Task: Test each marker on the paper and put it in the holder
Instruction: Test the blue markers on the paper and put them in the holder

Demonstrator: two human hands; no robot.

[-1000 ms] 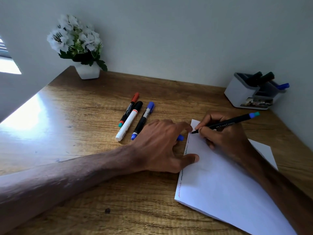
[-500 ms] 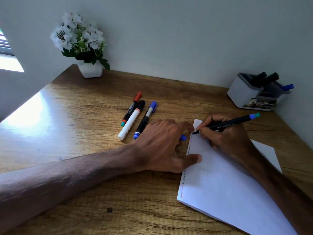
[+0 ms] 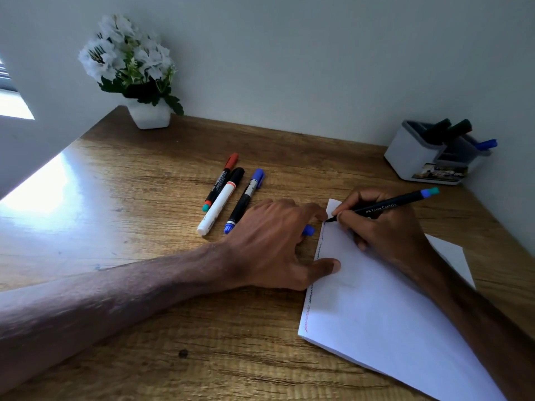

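Hardly anything has shifted in the last half second: both hands keep their places. On the wooden desk [image 3: 115,198] the white paper [image 3: 376,314] lies at 4 o'clock, with scribbles along its left edge. The left hand [image 3: 275,241] lies spread, its thumb pressing that edge; a blue cap [image 3: 308,230] peeks from under its fingers. The right hand [image 3: 382,227] pinches a black Faber-Castell pen [image 3: 388,205], tip on the paper's 11 o'clock corner. The grey holder [image 3: 411,160], with markers inside, stands at 2 o'clock. Three capped markers [image 3: 220,201] lie at 12 o'clock.
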